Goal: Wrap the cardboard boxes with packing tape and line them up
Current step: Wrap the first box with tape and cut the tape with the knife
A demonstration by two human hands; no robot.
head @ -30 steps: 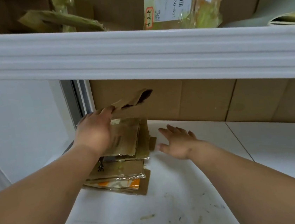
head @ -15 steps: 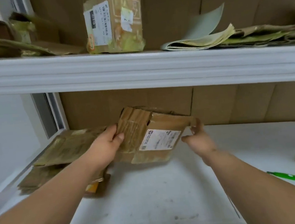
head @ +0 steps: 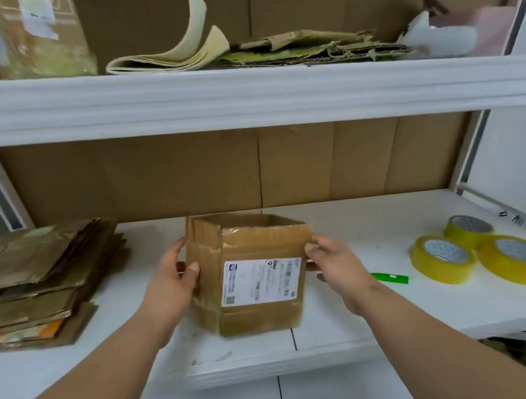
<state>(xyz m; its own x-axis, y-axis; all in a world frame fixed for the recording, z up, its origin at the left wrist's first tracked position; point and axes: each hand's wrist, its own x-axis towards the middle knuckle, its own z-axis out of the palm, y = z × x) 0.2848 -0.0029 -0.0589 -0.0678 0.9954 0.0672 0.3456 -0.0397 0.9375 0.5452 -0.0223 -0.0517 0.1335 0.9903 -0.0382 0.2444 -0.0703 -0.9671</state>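
Note:
A small brown cardboard box (head: 261, 311) with a white shipping label stands opened out on the white shelf (head: 351, 327), its top open. My left hand (head: 172, 281) grips its left corner, thumb on the front face. My right hand (head: 333, 257) pinches the box's upper right edge. A pile of flattened cardboard boxes (head: 38, 280) lies at the left of the shelf. Three rolls of yellow packing tape (head: 443, 257) (head: 519, 257) (head: 468, 225) lie at the right.
A green cutter (head: 390, 278) lies between the box and the tape rolls. Just above is an upper shelf (head: 242, 90) with a taped box (head: 36, 35), folded paper and flat cardboard. Brown cardboard lines the back wall.
My hands took one flattened box off the left pile, carried it to the shelf's middle and opened it into shape. The view swung right, bringing the tape rolls into sight.

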